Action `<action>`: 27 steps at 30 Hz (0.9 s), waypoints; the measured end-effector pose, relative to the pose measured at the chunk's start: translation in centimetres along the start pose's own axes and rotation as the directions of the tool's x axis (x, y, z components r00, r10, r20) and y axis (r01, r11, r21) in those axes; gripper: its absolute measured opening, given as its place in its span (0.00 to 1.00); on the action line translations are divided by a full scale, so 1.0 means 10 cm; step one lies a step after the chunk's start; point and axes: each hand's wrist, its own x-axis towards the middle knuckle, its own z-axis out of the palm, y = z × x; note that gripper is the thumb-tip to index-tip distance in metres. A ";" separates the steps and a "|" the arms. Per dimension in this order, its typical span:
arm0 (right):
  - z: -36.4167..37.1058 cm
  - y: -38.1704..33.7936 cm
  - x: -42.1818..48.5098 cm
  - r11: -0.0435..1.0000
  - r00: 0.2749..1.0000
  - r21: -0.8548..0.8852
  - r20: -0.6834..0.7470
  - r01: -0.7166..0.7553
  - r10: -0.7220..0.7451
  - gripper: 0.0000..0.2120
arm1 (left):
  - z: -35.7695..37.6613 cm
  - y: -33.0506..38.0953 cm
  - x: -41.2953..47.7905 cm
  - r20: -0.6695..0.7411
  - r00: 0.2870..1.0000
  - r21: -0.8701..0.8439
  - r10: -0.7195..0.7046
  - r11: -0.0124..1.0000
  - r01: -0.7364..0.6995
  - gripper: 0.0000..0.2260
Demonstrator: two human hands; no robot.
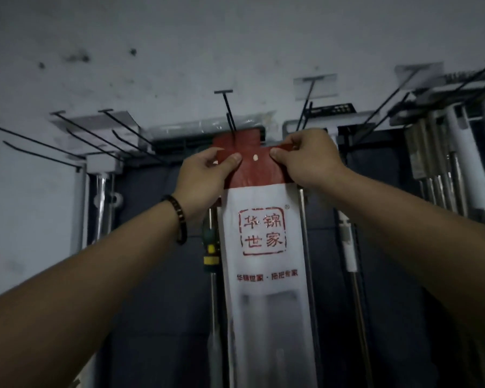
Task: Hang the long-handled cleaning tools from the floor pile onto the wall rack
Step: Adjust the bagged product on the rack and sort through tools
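A long cleaning tool in a white plastic sleeve [263, 247] with red printed characters hangs straight down in front of me. Its red header card [252, 170] has a small hang hole in the middle. My left hand [205, 175] pinches the card's left side, and my right hand [308, 158] pinches its right top corner. The card sits just below the tip of a black wall hook [228, 113]; whether the hook passes through the hole I cannot tell. The sleeve's lower end runs out of view.
Several empty black hooks [67, 138] jut from the wall at left. More packaged tools [443, 152] hang on hooks at right. Metal handles [213, 289] and a white-gripped pole [347, 247] hang behind the sleeve against a dark panel.
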 end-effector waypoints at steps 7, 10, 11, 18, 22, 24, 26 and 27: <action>0.30 -0.29 0.72 0.999 0.999 0.035 -0.042 0.030 -0.028 0.05 | -0.13 0.18 0.69 -0.095 0.995 0.080 -0.021 0.996 0.029 0.08; 0.39 -0.35 0.97 0.999 0.997 0.044 -0.071 0.021 -0.018 0.08 | -0.16 0.23 0.89 -0.138 0.990 0.121 -0.012 0.992 0.029 0.07; 0.42 -0.36 1.06 0.999 0.997 0.037 -0.080 0.023 -0.020 0.07 | -0.17 0.23 0.96 -0.155 0.988 0.132 -0.004 0.991 0.025 0.07; 0.69 -0.37 1.45 0.997 0.989 -0.058 -0.140 -0.046 0.038 0.06 | -0.22 0.13 1.29 -0.238 0.971 0.173 -0.011 0.983 0.053 0.06; 0.75 -0.34 1.52 0.996 0.990 -0.073 -0.133 -0.056 0.046 0.08 | -0.24 0.11 1.43 -0.238 0.971 0.260 0.029 0.965 0.034 0.05; 0.77 -0.29 1.50 0.993 0.992 -0.110 -0.120 -0.051 0.038 0.09 | -0.22 0.07 1.47 -0.236 0.971 0.292 0.028 0.955 0.044 0.05; 0.79 -0.22 1.46 0.985 0.994 -0.155 -0.095 -0.071 0.057 0.11 | -0.18 -0.02 1.47 -0.204 0.979 0.299 -0.022 0.950 0.084 0.05; 0.80 -0.17 1.42 0.985 0.994 -0.149 -0.075 -0.084 0.074 0.13 | -0.16 -0.08 1.45 -0.192 0.980 0.278 -0.058 0.954 0.111 0.06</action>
